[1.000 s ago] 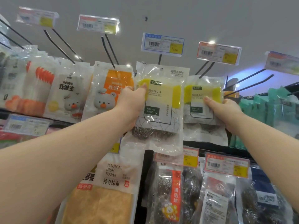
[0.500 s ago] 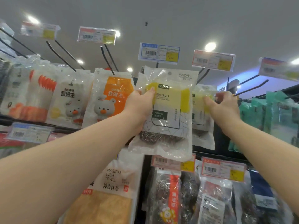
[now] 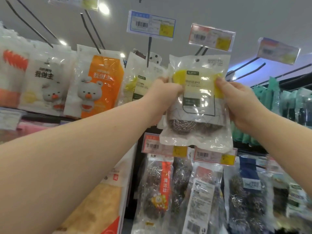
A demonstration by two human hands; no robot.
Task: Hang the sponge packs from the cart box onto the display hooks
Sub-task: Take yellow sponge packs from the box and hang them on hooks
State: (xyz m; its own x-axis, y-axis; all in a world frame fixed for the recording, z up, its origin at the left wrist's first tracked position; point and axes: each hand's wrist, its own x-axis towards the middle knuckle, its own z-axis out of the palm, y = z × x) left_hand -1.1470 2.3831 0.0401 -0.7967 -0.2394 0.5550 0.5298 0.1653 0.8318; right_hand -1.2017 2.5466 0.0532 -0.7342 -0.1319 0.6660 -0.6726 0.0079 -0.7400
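Centre-left of the frame: a matching pack [image 3: 141, 81] now appears to hang on the peg [image 3: 149, 48] under the blue-edged price tag [image 3: 151, 24], where half a second ago the left hand held a pack up. Centre-right: both hands have come onto one sponge pack [image 3: 197, 102], the left hand [image 3: 166, 93] pinching its left edge and the right hand [image 3: 241, 103] curled round its right edge. Its hang hole [image 3: 196, 60] sits just below the twin-prong hook [image 3: 201, 51]; judged one pack placed, this one still unthreaded.
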